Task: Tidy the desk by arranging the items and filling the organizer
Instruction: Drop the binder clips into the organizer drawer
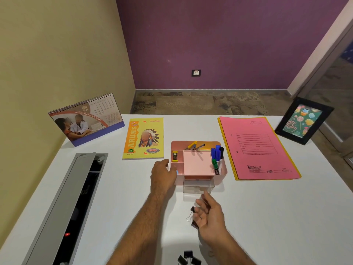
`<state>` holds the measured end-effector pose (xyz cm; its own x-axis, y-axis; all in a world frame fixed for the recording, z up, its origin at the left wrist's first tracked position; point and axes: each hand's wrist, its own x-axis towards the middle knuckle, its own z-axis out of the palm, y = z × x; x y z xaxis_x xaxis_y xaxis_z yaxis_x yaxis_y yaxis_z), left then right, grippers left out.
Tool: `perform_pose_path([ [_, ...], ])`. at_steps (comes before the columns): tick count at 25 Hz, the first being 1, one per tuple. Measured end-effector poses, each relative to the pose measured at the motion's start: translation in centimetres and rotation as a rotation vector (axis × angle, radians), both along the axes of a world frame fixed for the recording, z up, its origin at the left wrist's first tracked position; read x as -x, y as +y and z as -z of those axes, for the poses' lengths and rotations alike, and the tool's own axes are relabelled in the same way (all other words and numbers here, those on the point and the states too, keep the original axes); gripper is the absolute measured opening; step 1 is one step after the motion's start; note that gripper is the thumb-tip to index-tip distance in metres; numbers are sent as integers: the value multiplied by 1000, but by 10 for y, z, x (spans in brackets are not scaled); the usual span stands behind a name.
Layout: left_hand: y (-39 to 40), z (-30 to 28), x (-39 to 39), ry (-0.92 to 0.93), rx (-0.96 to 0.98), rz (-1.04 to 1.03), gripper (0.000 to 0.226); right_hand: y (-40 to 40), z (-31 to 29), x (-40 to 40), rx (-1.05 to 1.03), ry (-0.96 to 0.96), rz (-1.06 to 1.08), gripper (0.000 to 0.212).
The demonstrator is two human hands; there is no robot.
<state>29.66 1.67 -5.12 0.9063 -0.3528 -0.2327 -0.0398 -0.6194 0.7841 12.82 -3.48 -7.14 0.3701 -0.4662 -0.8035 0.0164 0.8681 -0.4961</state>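
The white surface carries everything here, with an open grey cable tray sunk into its left side. At the far right lies a pink file folder on top of a yellow one, and beside it, at the right edge, a black picture frame leans upright. At the far left stands a spiral desk calendar. Between calendar and folder lies a yellow notebook, flat, just left of the organizer.

The pink organizer sits in the middle of the surface. Its back compartment holds a yellow tool and a metal compass, the right compartment holds blue, black and green markers standing on end, and a small left compartment holds a yellow stapler. Its clear drawer is pulled out toward the person.

The left hand rests against the organizer's front left corner, fingers curled round it, with something small and blue at the fingertips that I cannot identify. The right hand hovers just in front of the drawer, palm turned left, its grip loosely curled and holding 2 black binder clips, one with its wire handle sticking out. More black binder clips lie at the near edge of the surface, between the 2 forearms.
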Motion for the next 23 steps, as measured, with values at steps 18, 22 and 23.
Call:
perform_pose_path([
  [18,65,41,97,98,-102,330,32,-2,31,24,1378,714,-938,22],
  [22,62,41,102,36,-137,404,43,-5,34,28,1412,712,-913,22],
  [23,61,40,103,28,-151,424,45,-6,33,28,1401,710,-912,21],
])
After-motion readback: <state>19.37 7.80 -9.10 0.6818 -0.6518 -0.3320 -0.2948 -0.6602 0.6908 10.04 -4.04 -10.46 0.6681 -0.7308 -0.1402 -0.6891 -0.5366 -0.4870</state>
